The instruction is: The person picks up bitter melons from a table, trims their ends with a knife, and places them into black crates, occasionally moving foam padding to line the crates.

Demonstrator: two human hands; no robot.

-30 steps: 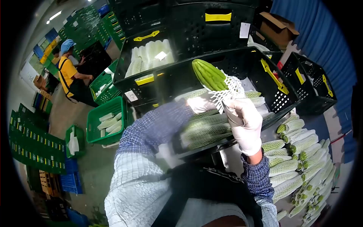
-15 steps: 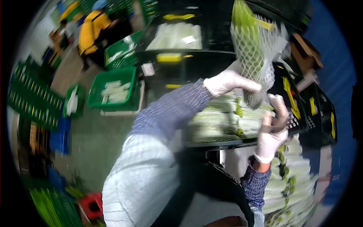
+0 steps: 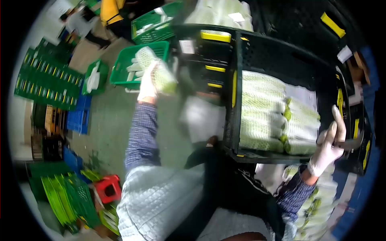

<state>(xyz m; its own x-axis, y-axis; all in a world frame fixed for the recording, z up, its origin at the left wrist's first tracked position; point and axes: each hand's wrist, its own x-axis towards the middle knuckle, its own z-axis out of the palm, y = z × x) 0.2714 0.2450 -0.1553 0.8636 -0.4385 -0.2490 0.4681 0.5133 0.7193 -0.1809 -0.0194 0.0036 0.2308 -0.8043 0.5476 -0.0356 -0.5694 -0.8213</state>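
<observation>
My left hand (image 3: 148, 83), in a white glove, is closed round a long green vegetable in a white foam net (image 3: 163, 76), held out to the left by the green crate (image 3: 161, 48). My right hand (image 3: 326, 150), also gloved, is over the right side of a black crate (image 3: 233, 132). It grips a knife (image 3: 350, 143) whose short curved blade points right; the handle is hidden in the palm. Inside the black crate, net-wrapped vegetables (image 3: 263, 112) lie in two columns, with a white sheet (image 3: 302, 96) behind the right column.
More wrapped vegetables (image 3: 317, 205) are stacked below the black crate, and others (image 3: 221, 14) fill a crate behind it. Green crates (image 3: 48, 80) stand piled at the left, near a red stool-like object (image 3: 107, 188). Two people are at the far left, one in grey (image 3: 80, 26).
My left hand has swung left with the wrapped vegetable, from above the black crate to near the green crate. My right hand has moved right, and the view has shifted.
</observation>
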